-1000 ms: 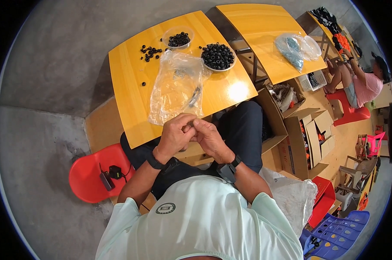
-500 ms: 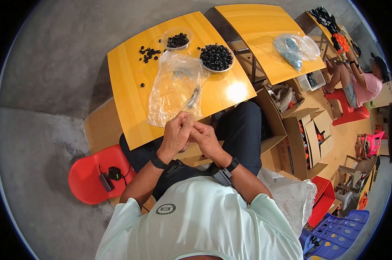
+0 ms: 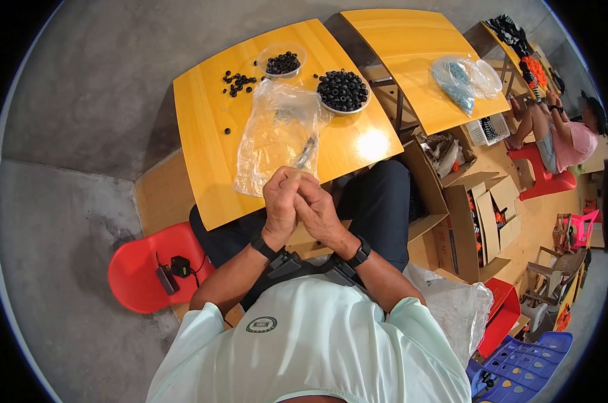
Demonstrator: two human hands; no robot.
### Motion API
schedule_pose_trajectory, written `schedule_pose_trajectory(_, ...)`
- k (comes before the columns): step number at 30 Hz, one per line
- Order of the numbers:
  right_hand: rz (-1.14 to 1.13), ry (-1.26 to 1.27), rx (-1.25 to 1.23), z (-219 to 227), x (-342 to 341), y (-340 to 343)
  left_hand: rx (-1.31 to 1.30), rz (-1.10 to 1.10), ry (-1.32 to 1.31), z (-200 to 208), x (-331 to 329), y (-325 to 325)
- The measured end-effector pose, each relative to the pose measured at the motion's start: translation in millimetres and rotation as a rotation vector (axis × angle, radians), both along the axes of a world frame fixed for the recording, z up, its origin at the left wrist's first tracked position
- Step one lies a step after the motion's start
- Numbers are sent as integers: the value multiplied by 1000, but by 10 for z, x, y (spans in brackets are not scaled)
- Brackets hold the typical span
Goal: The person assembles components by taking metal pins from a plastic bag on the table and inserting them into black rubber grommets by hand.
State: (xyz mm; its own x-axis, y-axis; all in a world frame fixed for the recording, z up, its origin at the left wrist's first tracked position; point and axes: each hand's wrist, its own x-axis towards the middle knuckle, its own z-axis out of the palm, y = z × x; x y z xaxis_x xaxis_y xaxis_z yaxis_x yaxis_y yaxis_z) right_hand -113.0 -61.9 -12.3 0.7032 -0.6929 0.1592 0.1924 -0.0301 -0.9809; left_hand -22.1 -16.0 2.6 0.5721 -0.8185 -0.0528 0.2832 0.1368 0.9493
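Note:
My left hand (image 3: pixel 281 203) and my right hand (image 3: pixel 317 213) are closed against each other just off the near edge of the yellow table (image 3: pixel 210 154). Whatever their fingers pinch is hidden between them. Right beyond the fingertips lies a clear plastic bag (image 3: pixel 260 151), flattened, with small metallic bits (image 3: pixel 284 115) and a dark slim piece (image 3: pixel 306 152) in or on it. Behind the bag stand a heaped bowl of black beads (image 3: pixel 343 90) and a clear tub (image 3: pixel 281 48) with fewer black beads. Loose black beads (image 3: pixel 236 82) are scattered to the left of the tub.
A second yellow table (image 3: pixel 404 40) at the right holds a bag of blue-grey pieces (image 3: pixel 457 87). Open cardboard boxes (image 3: pixel 462 232) stand right of my legs. A red stool (image 3: pixel 139 279) with black adapters is at my left. Another person (image 3: pixel 569 138) sits far right.
Both hands stay pressed together and have risen slightly toward the bag's near edge. The whole view has shifted a little. Bag, bowls and beads lie as before.

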Motion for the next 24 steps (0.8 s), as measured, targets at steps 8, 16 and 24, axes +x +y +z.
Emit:
schedule_pose_trajectory(8, 71, 5, -3, -37, -4, -70, -49, -105, 208, 140, -13, -39)
schedule_pose_trajectory(16, -10, -47, -266, 47, 124, -89, -13, -9, 97, 151, 26, -20)
schedule_pose_trajectory(24, 58, -115, -4, 105, 181, -40, 31, 49, 20, 199, 51, -9)
